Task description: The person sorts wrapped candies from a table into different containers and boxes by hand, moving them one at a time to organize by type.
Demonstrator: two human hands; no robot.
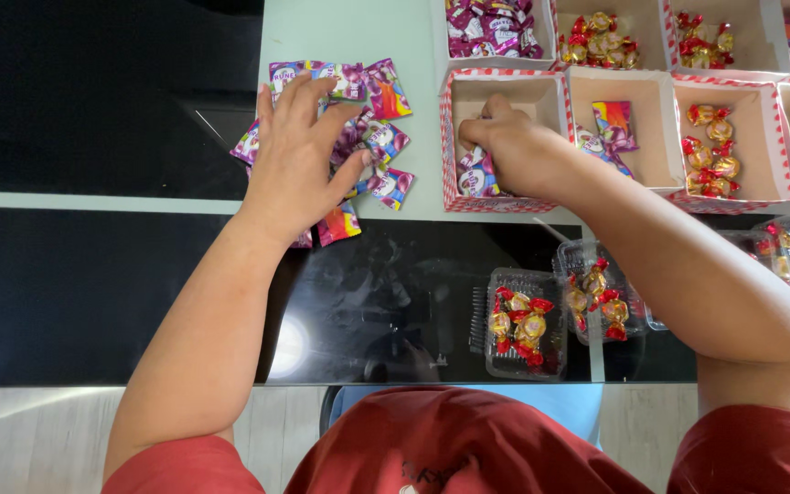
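Observation:
My left hand (299, 155) lies flat with fingers spread on a loose pile of purple and rainbow-wrapped candies (378, 137) on the pale strip of the table. My right hand (516, 146) reaches into a small paper box with a red-checked rim (451, 137) and its fingers are closed on purple-wrapped candies (477, 178) lying at the box's near end. The box to its right (660, 128) holds a few rainbow and purple candies (610, 128).
More red-rimmed boxes hold purple candies (491, 27) and gold candies with red twists (599, 41), (710, 151). Clear plastic tubs (525, 325), (596, 293) with gold candies sit on the dark glass near me. The table edge runs just above my red shirt.

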